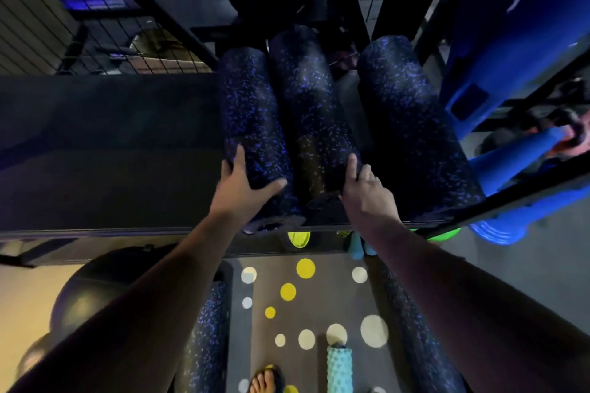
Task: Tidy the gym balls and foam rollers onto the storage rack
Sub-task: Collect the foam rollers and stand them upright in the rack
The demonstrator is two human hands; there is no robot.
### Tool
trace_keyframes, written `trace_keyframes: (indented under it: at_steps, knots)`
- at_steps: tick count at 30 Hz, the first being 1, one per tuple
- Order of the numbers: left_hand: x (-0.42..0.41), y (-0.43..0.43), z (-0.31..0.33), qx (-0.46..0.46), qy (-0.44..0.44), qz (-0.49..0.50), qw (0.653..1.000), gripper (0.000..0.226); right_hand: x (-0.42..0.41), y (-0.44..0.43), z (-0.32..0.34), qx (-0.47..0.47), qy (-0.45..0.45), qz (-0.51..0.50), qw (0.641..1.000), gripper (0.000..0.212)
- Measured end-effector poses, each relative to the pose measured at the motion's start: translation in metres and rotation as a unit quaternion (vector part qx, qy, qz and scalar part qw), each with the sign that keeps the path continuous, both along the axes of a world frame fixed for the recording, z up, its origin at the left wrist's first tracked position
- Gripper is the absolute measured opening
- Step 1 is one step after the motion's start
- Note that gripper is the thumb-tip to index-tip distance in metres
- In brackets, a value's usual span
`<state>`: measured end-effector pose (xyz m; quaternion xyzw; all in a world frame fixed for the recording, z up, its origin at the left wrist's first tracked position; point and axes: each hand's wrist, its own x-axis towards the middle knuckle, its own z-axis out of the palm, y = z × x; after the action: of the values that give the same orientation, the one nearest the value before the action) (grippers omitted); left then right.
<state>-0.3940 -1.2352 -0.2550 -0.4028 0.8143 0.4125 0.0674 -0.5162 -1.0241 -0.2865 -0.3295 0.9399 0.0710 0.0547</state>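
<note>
Gym ball (95,293), dark, sits on the floor at lower left, below the rack shelf (111,153). Your left hand (242,185) grips the near end of the left foam roller (252,118), thumb and fingers spread round it. The middle roller (306,112) lies close against it. Your right hand (367,191) rests at the gap between that and the right roller (412,131). Whether it grips, you cannot tell.

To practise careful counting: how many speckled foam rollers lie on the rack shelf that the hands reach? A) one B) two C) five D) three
D: the left roller, middle roller and right roller lie side by side on the shelf.
</note>
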Motion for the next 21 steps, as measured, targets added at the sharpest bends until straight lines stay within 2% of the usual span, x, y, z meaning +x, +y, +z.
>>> trace_keyframes:
  at_steps: [2, 3, 4, 5, 7, 10, 12, 14, 17, 21]
  knots:
    - [0.009, 0.027, -0.003, 0.003, -0.033, -0.02, 0.999, 0.141, -0.005, 0.001, 0.007, 0.019, -0.005, 0.006, 1.0, 0.061]
    - [0.014, 0.039, -0.005, 0.003, -0.045, -0.019, 0.999, 0.145, -0.007, 0.006, 0.01, 0.03, -0.039, 0.003, 0.999, 0.06]
    - [0.018, 0.049, -0.007, -0.009, -0.055, -0.022, 0.998, 0.147, -0.009, 0.011, 0.011, 0.029, -0.064, 0.001, 0.998, 0.055]
    - [0.021, 0.057, -0.009, -0.036, -0.063, -0.029, 0.997, 0.147, -0.014, 0.014, 0.01, 0.016, -0.05, 0.002, 0.999, 0.053]
    - [0.021, 0.066, -0.014, -0.103, -0.068, -0.044, 0.991, 0.139, -0.023, 0.016, 0.006, -0.008, 0.002, -0.004, 1.0, 0.065]
    - [0.015, 0.074, -0.015, -0.174, -0.075, -0.066, 0.98, 0.119, -0.028, 0.008, 0.005, -0.047, -0.052, 0.032, 0.997, 0.089]
    - [0.015, 0.073, -0.015, -0.204, -0.095, -0.081, 0.971, 0.117, -0.028, 0.004, 0.011, -0.044, -0.073, 0.034, 0.996, 0.101]
    - [0.018, 0.069, -0.016, -0.215, -0.107, -0.091, 0.967, 0.119, -0.023, 0.008, 0.009, -0.024, -0.072, 0.033, 0.997, 0.093]
    - [0.015, 0.069, -0.019, -0.23, -0.086, -0.09, 0.965, 0.12, -0.006, 0.034, 0.006, -0.02, -0.026, 0.036, 0.999, 0.068]
    - [-0.008, 0.097, -0.016, -0.195, -0.055, -0.069, 0.977, 0.116, 0.01, 0.088, -0.011, -0.004, 0.023, -0.009, 1.0, 0.062]
